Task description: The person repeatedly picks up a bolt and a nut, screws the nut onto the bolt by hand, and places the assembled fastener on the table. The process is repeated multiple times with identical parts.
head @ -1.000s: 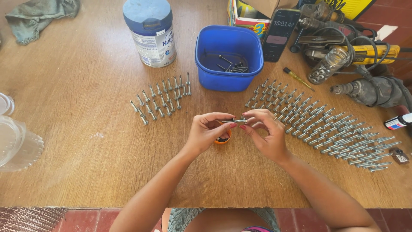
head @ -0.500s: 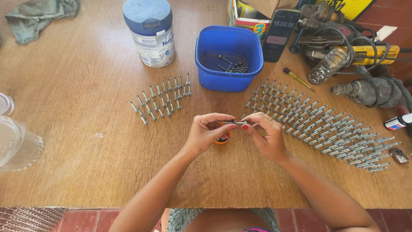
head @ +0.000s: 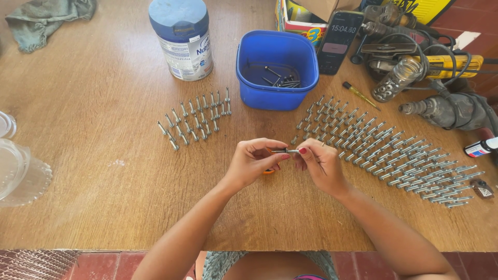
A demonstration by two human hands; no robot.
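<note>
Far out to the left of the left hand [head: 252, 165], a clear ribbed plastic lid [head: 21, 173] is lying on the grainy wooden table [head: 93, 207], and a small cluster of shiny metal bolts [head: 195, 121] is standing up and left of it. The left hand is pinching one end of a slim metal bolt [head: 284, 151] between thumb and fingertips; the right hand [head: 320, 166] is gripping the other end, so the bolt is bridging the two hands horizontally. Directly above the hands a smooth blue plastic tub [head: 277, 70] is sitting, and long rows of bolts [head: 394, 153] are fanning out to the right of the right hand.
</note>
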